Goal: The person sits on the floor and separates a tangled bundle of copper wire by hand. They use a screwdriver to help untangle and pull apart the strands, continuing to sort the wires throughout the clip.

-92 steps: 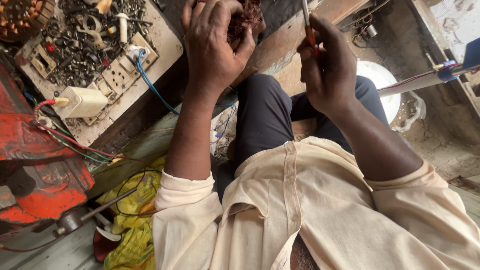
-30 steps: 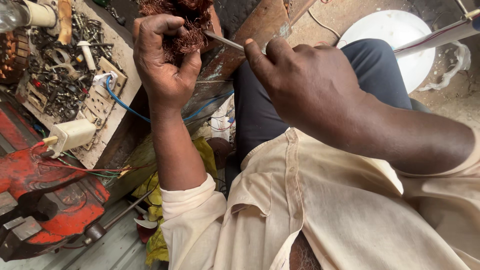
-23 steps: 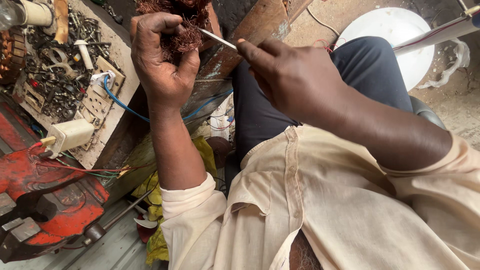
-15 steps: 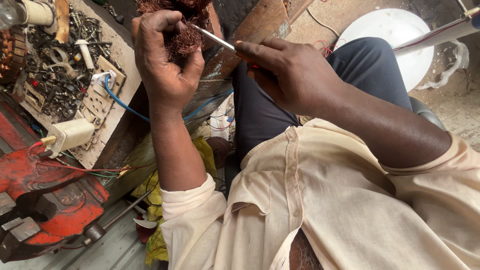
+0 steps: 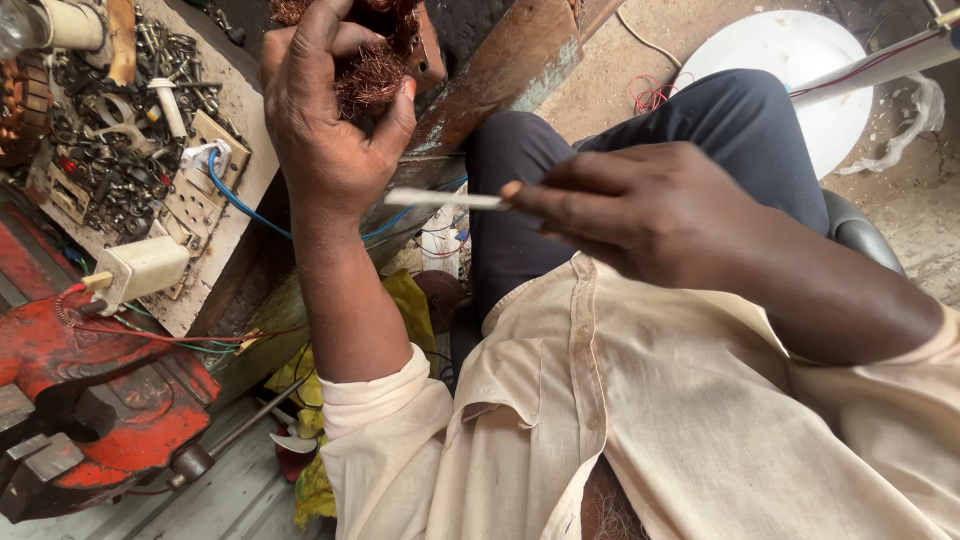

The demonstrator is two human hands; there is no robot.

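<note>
**Close up: both hands busy over a copper coil**

Nearest, a cream shirt (image 5: pixel 640 440) fills the bottom of the view, sleeves rolled. Just past it the right hand (image 5: pixel 640 205) is closed in a pinch on a thin white stick (image 5: pixel 445 199), held level with its tip aimed toward the left wrist, probably so the point can go sideways into the winding. Stick tip is apart from the coil, below it.

Left hand (image 5: pixel 325 130) is raised, fingers curled shut around a copper wire coil (image 5: pixel 370 75) seated in a rusty metal part (image 5: pixel 428 50). Thumb and forefinger bracket the reddish tangle, likely to keep it steady and facing the person. Coil sits at the top edge of the view, partly cut off, so its full shape cannot be told.

Below the arms, dark trousers (image 5: pixel 640 130) over a bent knee; yellow cloth (image 5: pixel 410 300) stuffed low between leg and desk.

Left side: red bench vise (image 5: pixel 100 400) with its handle bar sticking out, red wires trailing over it. Above it a wooden desk (image 5: pixel 240 190) edge carrying a white plug adapter (image 5: pixel 140 270), a blue cable (image 5: pixel 240 205), and a heap of screws and small metal parts (image 5: pixel 110 130) within left-arm reach.

Farthest, a white round disc (image 5: pixel 790 60) lies on the dusty floor behind the knee, with a pale rod (image 5: pixel 880 65) crossing above it.
</note>
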